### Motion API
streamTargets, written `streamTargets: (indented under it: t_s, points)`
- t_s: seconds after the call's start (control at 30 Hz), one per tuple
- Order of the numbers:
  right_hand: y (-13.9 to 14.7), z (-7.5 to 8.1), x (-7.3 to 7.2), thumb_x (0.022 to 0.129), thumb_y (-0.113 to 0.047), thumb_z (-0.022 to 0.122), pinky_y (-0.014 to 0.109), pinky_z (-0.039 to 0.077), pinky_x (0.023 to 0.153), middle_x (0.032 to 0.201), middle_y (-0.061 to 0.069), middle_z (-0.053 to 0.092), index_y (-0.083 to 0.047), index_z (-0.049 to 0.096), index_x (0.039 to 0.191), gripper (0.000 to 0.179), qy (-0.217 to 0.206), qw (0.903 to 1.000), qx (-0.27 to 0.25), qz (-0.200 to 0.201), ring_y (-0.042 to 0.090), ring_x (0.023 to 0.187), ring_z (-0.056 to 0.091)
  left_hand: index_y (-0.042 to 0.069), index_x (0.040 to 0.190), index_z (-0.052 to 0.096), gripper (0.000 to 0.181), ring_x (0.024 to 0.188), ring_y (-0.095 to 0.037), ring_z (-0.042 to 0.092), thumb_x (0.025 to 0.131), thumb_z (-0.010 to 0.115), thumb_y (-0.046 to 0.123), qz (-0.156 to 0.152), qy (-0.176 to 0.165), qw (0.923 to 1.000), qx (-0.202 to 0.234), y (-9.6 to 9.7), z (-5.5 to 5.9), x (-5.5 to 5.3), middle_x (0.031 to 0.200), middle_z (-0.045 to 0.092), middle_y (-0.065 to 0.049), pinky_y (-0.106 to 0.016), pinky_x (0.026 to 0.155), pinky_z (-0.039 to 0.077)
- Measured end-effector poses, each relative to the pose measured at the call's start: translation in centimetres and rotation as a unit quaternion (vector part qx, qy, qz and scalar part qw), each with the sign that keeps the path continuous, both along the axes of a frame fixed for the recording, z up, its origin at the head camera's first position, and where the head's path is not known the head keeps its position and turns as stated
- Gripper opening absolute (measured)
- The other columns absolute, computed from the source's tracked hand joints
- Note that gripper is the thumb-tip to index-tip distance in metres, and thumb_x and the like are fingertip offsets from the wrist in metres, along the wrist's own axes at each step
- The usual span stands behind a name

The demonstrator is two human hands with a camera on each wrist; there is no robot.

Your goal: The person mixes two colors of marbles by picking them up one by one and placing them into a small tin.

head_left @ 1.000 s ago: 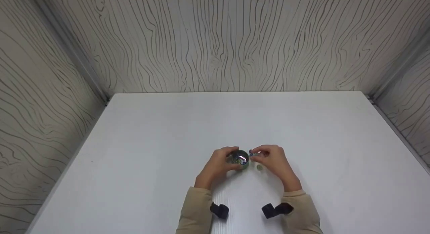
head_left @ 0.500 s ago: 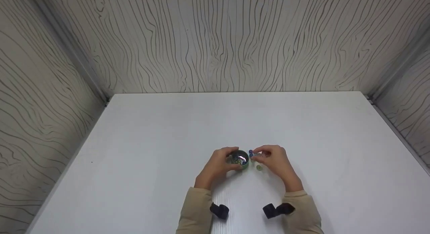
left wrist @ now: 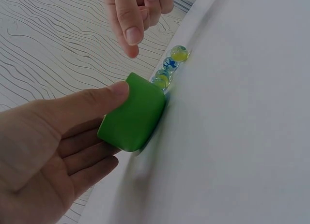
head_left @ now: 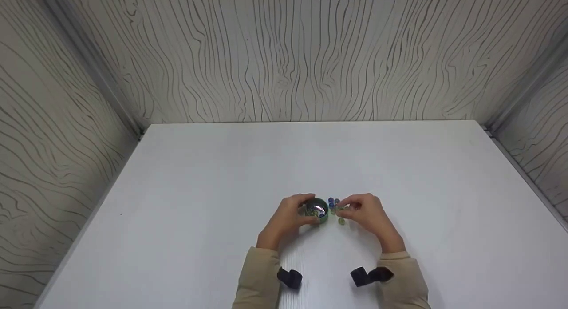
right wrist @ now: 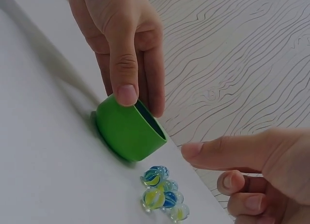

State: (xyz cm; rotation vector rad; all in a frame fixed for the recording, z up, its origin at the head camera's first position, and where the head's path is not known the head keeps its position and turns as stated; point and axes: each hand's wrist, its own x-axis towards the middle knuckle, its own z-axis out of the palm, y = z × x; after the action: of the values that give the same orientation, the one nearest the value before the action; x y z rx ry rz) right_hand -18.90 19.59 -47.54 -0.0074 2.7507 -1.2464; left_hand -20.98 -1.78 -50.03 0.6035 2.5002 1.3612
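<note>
My left hand (head_left: 288, 215) grips a small green bowl (right wrist: 127, 132) by its rim, the thumb on the near side and the fingers on the far side. The bowl stands upright on the white table, and a few blue and yellowish marbles show inside it in the head view. Just right of it lie several clear glass marbles (right wrist: 154, 197) with blue or yellow swirls, clustered close together. Over these marbles hovers my right hand (head_left: 364, 210), thumb and forefinger apart and the other fingers loosely curled. Nothing shows between its fingertips.
The white table (head_left: 199, 184) extends well beyond both hands. Behind it and at the sides stand panels (head_left: 284, 56) with a wood-grain pattern. Each sleeve carries a black wrist mount (head_left: 290, 279).
My right hand has drawn slightly right, away from the bowl, its fingertips uncovering more of the marbles on the table. The left hand and the bowl have stayed in place.
</note>
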Motion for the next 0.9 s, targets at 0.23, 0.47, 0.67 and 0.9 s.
streamTargets:
  t_s: [0.23,0.47,0.67,0.9]
  points:
    - [0.3,-0.1,0.0,0.075,-0.007,0.078,0.021,0.035,0.057,0.07,0.0,0.054,-0.004,0.076,0.095,0.021,-0.024,0.9996,0.001,0.012,0.013,0.069,0.044,0.004,0.136,0.053,0.062,0.13,-0.027,0.055,0.082,0.076,0.02,0.01,-0.024,0.9997,0.002,0.0,0.1,0.0,0.135,0.06,-0.013,-0.04,0.114,0.044]
    - [0.4,-0.4,0.0,0.073,-0.008,0.079,0.021,0.036,0.058,0.07,-0.001,0.053,-0.004,0.076,0.095,0.022,-0.036,0.9991,0.011,0.019,0.013,0.069,0.044,0.003,0.136,0.053,0.061,0.129,-0.028,0.055,0.082,0.076,0.017,0.008,-0.02,0.9998,-0.002,0.1,0.1,0.0,0.134,0.06,-0.014,-0.041,0.113,0.044]
    - [0.6,-0.8,-0.1,0.072,-0.008,0.078,0.019,0.034,0.054,0.065,-0.004,0.048,-0.002,0.076,0.092,0.022,-0.021,0.9992,0.006,0.033,0.01,0.064,0.042,0.001,0.135,0.053,0.06,0.128,-0.029,0.056,0.082,0.076,0.015,0.008,-0.015,0.9998,-0.01,0.1,0.2,-0.1,0.134,0.06,-0.016,-0.04,0.112,0.046]
    - [0.7,-1.1,0.0,0.071,-0.007,0.078,0.021,0.036,0.055,0.065,-0.003,0.051,-0.002,0.076,0.091,0.021,-0.039,0.9989,0.002,0.025,0.012,0.065,0.044,0.001,0.134,0.054,0.059,0.129,-0.031,0.056,0.081,0.076,0.014,0.01,-0.018,0.9998,-0.005,0.1,0.3,0.0,0.135,0.06,-0.017,-0.041,0.112,0.046]
